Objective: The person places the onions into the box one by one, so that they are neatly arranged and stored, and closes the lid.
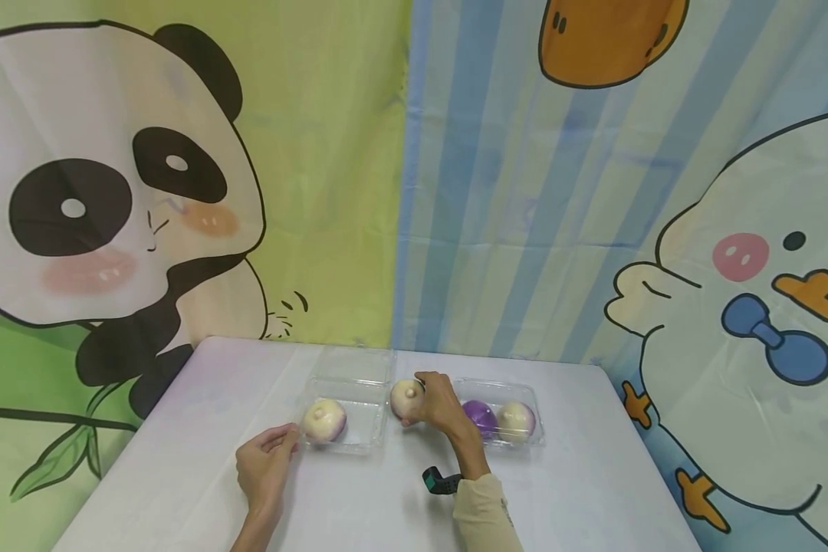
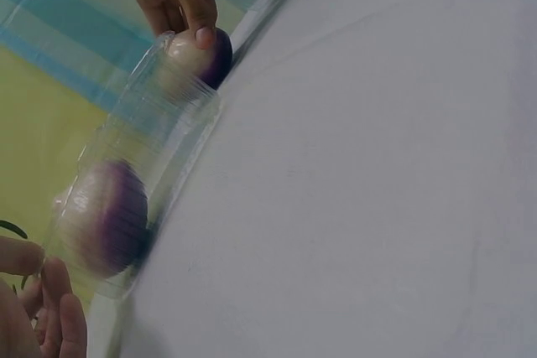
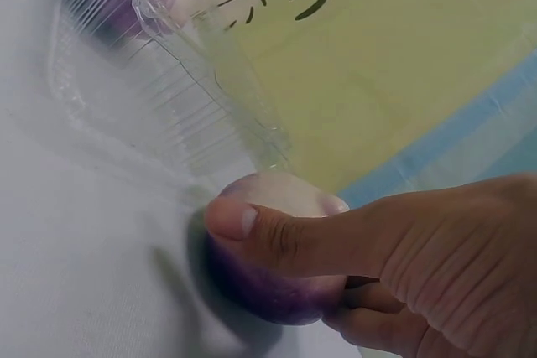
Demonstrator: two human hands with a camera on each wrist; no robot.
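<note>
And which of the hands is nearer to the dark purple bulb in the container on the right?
The right. The right hand is just left of the dark purple bulb, gripping a paler bulb; the left hand is farther away, at the near left corner of the other container.

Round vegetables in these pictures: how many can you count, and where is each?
4: one vegetable in the left clear container, one in the right hand, two in the right clear container, whose left end is partly hidden.

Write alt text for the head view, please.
A right hand grips a pale onion-like vegetable between two clear containers; the left container holds one similar vegetable, the right container two. The left hand touches the left container's edge.
</note>
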